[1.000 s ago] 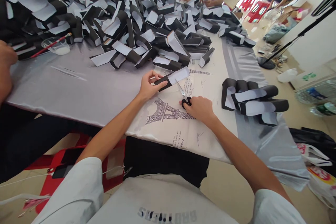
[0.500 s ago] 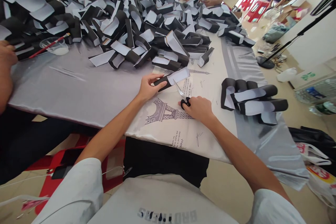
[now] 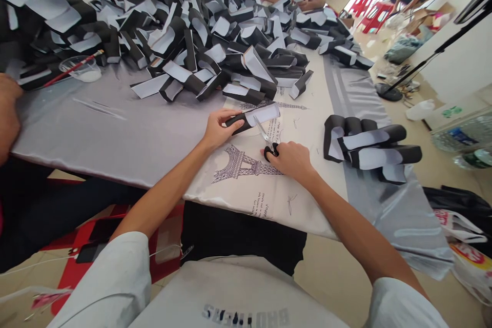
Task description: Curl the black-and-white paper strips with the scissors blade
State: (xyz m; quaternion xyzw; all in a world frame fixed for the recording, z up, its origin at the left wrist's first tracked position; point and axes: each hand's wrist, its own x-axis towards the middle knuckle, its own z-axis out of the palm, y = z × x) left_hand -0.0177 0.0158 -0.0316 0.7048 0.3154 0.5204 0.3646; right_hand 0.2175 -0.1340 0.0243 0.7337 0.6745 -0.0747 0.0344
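Observation:
My left hand (image 3: 223,127) is closed around the black end of a small black paper box (image 3: 265,114) with a pale flap that points right. In my right hand (image 3: 294,159) is a pair of scissors (image 3: 268,139) with black handles, my fingers wrapped round the loops. The blade tips touch or lie over the flap near where it meets the black part; which of the two I cannot tell. Under both hands lies a cream tablecloth (image 3: 238,189) printed with Eiffel Towers.
A big heap of black and pale paper boxes (image 3: 230,36) covers the far side. A smaller group of them (image 3: 371,146) lies at right. A plastic cup with a brush (image 3: 86,69) stands left, near another person's hand (image 3: 7,113). People sit across the table.
My hands and the scissors are almost where they were; the pale flap has shifted slightly and looks more curved. At the left edge, the other person's hand has moved a little lower.

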